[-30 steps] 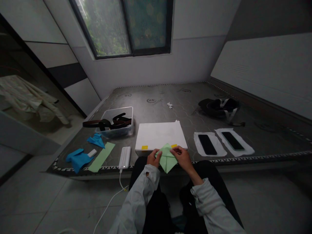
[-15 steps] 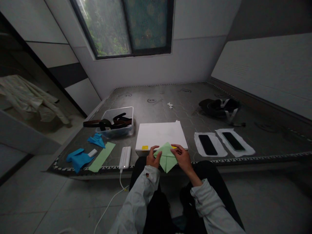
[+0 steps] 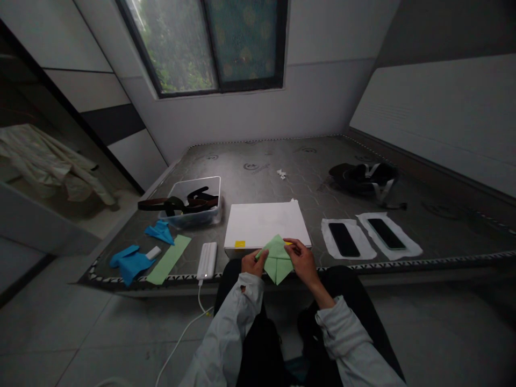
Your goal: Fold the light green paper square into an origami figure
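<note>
Both my hands hold a pale green sheet of folded paper (image 3: 277, 262), a diamond-shaped piece with visible crease lines, just over the near edge of a mattress. My left hand (image 3: 253, 263) grips its left corner, and my right hand (image 3: 302, 262) pinches its upper right edge. Behind the paper lies a white flat board (image 3: 262, 224) with yellow tape (image 3: 240, 244) on its near edge. A white power bank (image 3: 207, 260) sits left of my left hand, its cable running down to the floor.
On the grey mattress (image 3: 282, 161) lie a green paper strip (image 3: 168, 260), blue folded paper (image 3: 131, 264), a clear plastic box (image 3: 189, 215) of dark belts, several phones on white paper, including one black phone (image 3: 344, 239), and a dark bag (image 3: 365, 180).
The green paper has turned slightly, with its top point shifting a little to the right. Both hands stay nearly in place.
</note>
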Available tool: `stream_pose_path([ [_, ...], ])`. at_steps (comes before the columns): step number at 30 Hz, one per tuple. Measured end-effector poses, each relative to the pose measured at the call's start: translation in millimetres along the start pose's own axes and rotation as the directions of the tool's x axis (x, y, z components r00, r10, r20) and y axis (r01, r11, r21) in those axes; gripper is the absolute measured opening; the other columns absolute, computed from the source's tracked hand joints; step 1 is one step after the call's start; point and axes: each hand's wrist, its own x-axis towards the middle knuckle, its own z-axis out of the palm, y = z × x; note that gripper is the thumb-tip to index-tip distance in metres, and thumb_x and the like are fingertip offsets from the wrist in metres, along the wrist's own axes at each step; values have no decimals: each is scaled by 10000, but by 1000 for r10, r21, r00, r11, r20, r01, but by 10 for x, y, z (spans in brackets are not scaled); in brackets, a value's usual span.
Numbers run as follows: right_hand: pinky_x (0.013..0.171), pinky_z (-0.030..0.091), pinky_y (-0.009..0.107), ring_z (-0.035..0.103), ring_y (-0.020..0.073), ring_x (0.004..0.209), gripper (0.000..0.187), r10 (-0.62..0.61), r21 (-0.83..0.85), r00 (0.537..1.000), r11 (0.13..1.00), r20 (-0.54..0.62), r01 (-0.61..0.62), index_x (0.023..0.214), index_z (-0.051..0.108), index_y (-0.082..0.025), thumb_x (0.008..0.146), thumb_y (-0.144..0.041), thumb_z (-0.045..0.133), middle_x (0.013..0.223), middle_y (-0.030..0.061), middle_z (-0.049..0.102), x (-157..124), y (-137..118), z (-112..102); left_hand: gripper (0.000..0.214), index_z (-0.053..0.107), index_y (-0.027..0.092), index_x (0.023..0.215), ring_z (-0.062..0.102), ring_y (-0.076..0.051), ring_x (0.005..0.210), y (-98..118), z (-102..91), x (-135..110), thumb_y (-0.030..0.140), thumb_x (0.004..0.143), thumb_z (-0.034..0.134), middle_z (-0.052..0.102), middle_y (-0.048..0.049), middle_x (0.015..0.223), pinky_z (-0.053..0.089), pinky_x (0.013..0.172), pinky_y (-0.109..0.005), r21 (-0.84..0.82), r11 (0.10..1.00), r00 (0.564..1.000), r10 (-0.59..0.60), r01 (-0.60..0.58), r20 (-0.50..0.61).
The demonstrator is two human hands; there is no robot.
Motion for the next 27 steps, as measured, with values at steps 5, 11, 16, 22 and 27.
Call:
stream_pose_path([
  [5, 666, 521, 300, 661, 197, 748, 498, 73, 30, 992, 997, 103, -76, 1168, 552, -192, 735, -418, 650, 805, 35, 688, -16, 4, -25, 626, 718, 97, 750, 512, -127, 531, -12, -3, 2, 626, 805, 388, 589, -18, 548, 370, 485, -202, -2, 998, 997, 62, -62, 34],
  [11, 714, 550, 337, 676, 246, 865, 596, 164, -25, 963, 986, 216, -162, 1172, 564, -189, 621, -328, 745, 977, 72, 709, -15, 16, -36, 497, 755, 135, 830, 583, -150, 557, 57, 1, -32, 538, 795, 468, 657, -16, 577, 400, 514, -211, 57, 994, 996, 90, -91, 21],
  [16, 679, 559, 344, 696, 247, 784, 482, 205, 69, 919, 968, 336, -241, 1053, 622, -163, 627, -355, 743, 904, 77, 733, 40, 65, -123, 402, 761, 159, 835, 635, -176, 603, 91, -24, -19, 504, 712, 594, 709, -37, 637, 451, 550, -230, 14, 999, 986, -42, 45, -161],
  [22, 712, 542, 350, 695, 243, 752, 483, 232, 95, 936, 959, 265, -265, 966, 674, -136, 594, -432, 761, 775, 79, 738, 98, 87, -260, 475, 734, 129, 749, 540, -123, 419, 61, -19, 2, 560, 743, 533, 616, -17, 481, 391, 427, -207, -112, 993, 985, -48, 29, -166],
  [27, 824, 511, 372, 676, 240, 891, 515, 137, 136, 951, 974, 278, -180, 1075, 652, -149, 673, -469, 698, 913, 87, 735, 123, 72, -334, 538, 648, 125, 602, 467, -98, 335, 27, -15, 39, 632, 730, 518, 497, 21, 365, 348, 365, -193, -279, 957, 993, -103, 81, -63],
])
